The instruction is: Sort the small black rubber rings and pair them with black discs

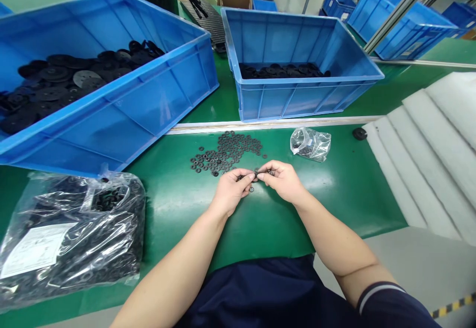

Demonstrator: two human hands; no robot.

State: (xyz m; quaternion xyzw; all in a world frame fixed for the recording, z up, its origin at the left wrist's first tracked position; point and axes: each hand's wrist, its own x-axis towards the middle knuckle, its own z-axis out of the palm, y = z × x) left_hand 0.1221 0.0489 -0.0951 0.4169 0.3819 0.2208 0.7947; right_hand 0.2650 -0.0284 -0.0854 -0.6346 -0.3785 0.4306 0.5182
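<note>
My left hand [233,188] and my right hand [281,181] meet over the green worktop, thumbs and fingertips pinched close together. Between them is a small black ring [256,171], partly covered by the fingers. More small dark pieces show by the right fingertips, too small to make out. Just under the hands a single thin ring [252,189] lies on the worktop. Beyond my fingers spreads a loose pile of small black rings [232,149]. A small clear plastic bag [315,145] with dark bits in it lies to the right of the pile.
A large blue bin [111,114] of black discs stands at left, another blue bin [297,97] behind the pile. At front left lies a big clear bag [107,248] of black parts. White foam sheets [420,159] are stacked at right, near a black round part [359,133].
</note>
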